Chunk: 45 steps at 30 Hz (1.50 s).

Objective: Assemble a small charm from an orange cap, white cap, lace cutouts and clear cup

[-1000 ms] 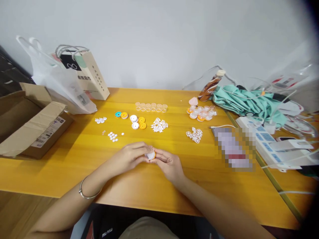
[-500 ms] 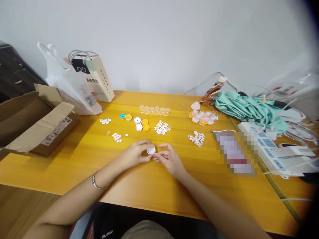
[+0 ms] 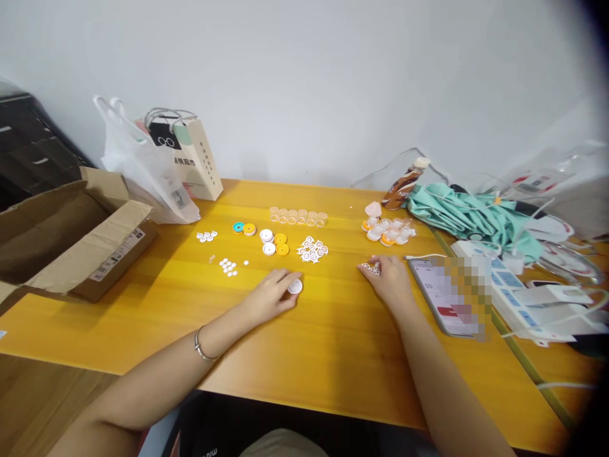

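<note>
My left hand (image 3: 273,297) pinches a small white round cup-like piece (image 3: 295,287) between thumb and fingers, just above the table. My right hand (image 3: 391,279) is down at a pile of white perforated pieces (image 3: 371,268), covering much of it. Its thumb and fingers look apart over them. Beyond my left hand lies another cluster of white openwork discs (image 3: 313,249). White round parts (image 3: 267,236) and yellow ones (image 3: 281,244) sit left of that cluster. A teal-topped part (image 3: 238,227) stands beside another yellow one.
A row of clear cups (image 3: 298,217) runs along the back. Small white discs (image 3: 228,266) lie at left, near an open cardboard box (image 3: 114,254). At right are capped clear-and-orange pieces (image 3: 387,231), a phone (image 3: 438,295), a power strip (image 3: 514,285), a bottle (image 3: 404,185) and green fabric (image 3: 476,216).
My right hand has left the white round piece and moved right to the perforated pile. My left hand keeps hold of the piece. The view has shifted slightly.
</note>
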Tool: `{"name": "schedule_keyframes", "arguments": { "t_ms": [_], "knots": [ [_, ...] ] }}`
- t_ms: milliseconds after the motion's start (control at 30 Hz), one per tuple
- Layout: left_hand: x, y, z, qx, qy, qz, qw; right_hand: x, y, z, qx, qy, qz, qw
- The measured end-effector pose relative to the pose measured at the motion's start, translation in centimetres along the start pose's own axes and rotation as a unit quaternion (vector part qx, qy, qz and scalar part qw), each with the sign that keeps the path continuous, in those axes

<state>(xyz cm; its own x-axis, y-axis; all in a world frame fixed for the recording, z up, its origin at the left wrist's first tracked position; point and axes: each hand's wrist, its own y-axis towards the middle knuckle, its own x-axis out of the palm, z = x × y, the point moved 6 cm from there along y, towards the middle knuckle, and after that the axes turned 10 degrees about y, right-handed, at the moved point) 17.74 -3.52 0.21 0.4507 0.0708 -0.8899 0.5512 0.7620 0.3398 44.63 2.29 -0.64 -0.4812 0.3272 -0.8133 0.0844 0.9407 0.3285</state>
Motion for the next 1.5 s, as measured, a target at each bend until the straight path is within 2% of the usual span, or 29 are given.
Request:
{"name": "schedule_keyframes", "arguments": {
  "t_ms": [100,267,367,433,500,600,667,733,833,933,1167,1267,1333,1367,1433,1500],
  "knots": [
    [-0.1,0.0,0.1,0.000,0.005,-0.006,1.000,0.5,0.0,0.0,0.000,0.004,-0.012,1.000],
    [-0.1,0.1,0.2,0.002,0.006,-0.012,1.000,0.4,0.2,0.0,0.028,0.074,-0.032,0.996],
    [-0.3,0.0,0.1,-0.004,0.002,-0.003,1.000,-0.6,-0.1,-1.2,0.023,0.142,0.008,0.990],
    [-0.7,-0.2,0.1,-0.011,0.003,0.020,1.000,-1.2,-0.6,-2.3,0.031,0.226,0.050,0.972],
    [-1.3,-0.3,0.3,-0.015,0.002,0.049,0.999,-1.0,-1.5,-3.6,0.068,0.368,0.062,0.925],
    [-1.8,-0.4,0.8,-0.006,-0.009,0.072,0.997,1.4,-3.3,-6.3,0.145,0.598,-0.014,0.788],
    [-1.9,-0.5,1.2,0.005,-0.021,0.081,0.996,3.2,-4.7,-8.0,0.201,0.675,-0.070,0.706],
    [-2.0,-0.6,1.5,0.015,-0.038,0.098,0.994,4.7,-6.0,-9.3,0.246,0.714,-0.114,0.646],
    [-2.0,-0.7,1.4,0.017,-0.080,0.128,0.988,6.2,-7.3,-10.5,0.283,0.739,-0.150,0.593],
    [-2.0,-0.7,1.1,0.006,-0.135,0.140,0.981,6.8,-7.8,-11.0,0.293,0.747,-0.161,0.574],
    [-1.6,-0.6,0.6,-0.063,-0.232,0.134,0.961,6.8,-7.9,-11.7,0.266,0.751,-0.162,0.582],
    [-1.4,-0.7,0.3,-0.078,-0.254,0.132,0.955,6.8,-7.9,-11.9,0.237,0.734,-0.182,0.611],
    [-1.4,-0.7,0.2,-0.073,-0.253,0.131,0.956,6.8,-7.3,-11.6,0.203,0.705,-0.190,0.653],
    [-1.6,-0.7,0.1,-0.071,-0.249,0.132,0.957,6.7,-6.8,-11.2,0.180,0.682,-0.185,0.684],
    [-1.8,-0.6,-0.2,-0.070,-0.239,0.139,0.958,6.3,-5.1,-9.9,0.123,0.610,-0.149,0.768],
    [-2.0,-0.5,-0.7,-0.073,-0.228,0.149,0.960,5.7,-3.1,-8.4,0.061,0.496,-0.085,0.862]
  ]
}}
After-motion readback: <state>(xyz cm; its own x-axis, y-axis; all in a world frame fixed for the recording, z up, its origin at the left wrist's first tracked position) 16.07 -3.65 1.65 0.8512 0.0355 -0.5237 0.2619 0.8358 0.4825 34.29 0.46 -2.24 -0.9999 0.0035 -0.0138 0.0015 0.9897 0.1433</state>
